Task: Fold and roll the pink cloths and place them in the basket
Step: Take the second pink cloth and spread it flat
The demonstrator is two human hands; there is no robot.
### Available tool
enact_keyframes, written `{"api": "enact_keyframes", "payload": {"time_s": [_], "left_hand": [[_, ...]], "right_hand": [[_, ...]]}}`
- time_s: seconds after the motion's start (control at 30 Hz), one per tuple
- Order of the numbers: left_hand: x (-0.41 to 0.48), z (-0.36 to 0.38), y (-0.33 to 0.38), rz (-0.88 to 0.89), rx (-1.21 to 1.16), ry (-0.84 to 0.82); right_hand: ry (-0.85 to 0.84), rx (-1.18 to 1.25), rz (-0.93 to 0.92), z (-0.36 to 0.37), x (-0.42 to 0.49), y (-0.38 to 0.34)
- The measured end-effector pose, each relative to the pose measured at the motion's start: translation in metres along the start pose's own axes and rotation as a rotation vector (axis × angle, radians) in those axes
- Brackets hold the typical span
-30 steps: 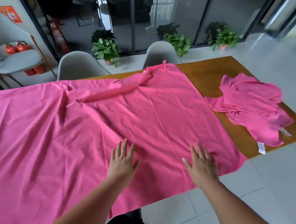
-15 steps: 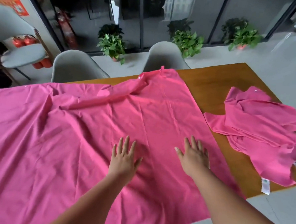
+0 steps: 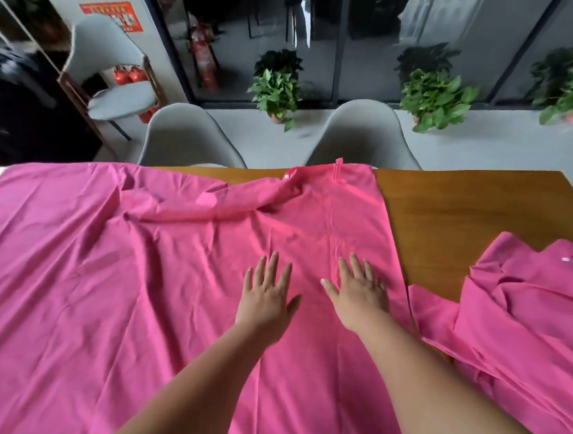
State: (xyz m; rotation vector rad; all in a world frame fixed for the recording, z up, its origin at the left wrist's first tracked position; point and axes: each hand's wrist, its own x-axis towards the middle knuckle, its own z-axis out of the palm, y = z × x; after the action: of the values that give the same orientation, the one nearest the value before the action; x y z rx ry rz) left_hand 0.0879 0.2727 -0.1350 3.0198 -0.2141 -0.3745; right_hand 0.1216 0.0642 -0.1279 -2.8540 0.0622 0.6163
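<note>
Pink cloth (image 3: 108, 290) spread flat under the left hand (image 3: 267, 302) and right hand (image 3: 357, 297).

The cloth runs far out to the left of the left hand and ends just right of the right hand, covering most of the wooden table (image 3: 461, 209). A crumpled pink heap (image 3: 521, 328) lies further right of the right hand, its edge just beside the cloth. Two grey chairs (image 3: 186, 138) stand beyond the fingertips. Both hands lie palm-down, side by side, fingers straight and slightly spread, gripping nothing.

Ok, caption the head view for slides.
Left hand and right hand flat on the spread pink cloth, crumpled pink pile beside it on the table.
</note>
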Motion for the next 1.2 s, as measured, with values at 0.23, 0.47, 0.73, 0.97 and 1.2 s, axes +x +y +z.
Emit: {"api": "enact_keyframes", "payload": {"time_s": [0.23,0.47,0.73,0.97,1.2], "left_hand": [[0.068,-0.011,0.018,-0.059,-0.049,0.016],[0.137,-0.011,0.014,-0.107,-0.08,0.031],[0.199,0.004,0.007,-0.154,-0.055,0.057],[0.203,0.014,0.003,-0.152,-0.016,0.093],[0.181,0.017,-0.004,-0.157,-0.013,0.126]], "right_hand": [[0.028,0.041,-0.08,-0.05,0.105,0.001],[0.003,0.039,-0.159,-0.089,0.222,0.006],[0.228,-0.069,0.172,-0.063,0.278,0.048],[0.325,-0.055,0.147,-0.056,0.273,0.052],[0.217,0.114,0.176,-0.084,0.269,0.072]]}}
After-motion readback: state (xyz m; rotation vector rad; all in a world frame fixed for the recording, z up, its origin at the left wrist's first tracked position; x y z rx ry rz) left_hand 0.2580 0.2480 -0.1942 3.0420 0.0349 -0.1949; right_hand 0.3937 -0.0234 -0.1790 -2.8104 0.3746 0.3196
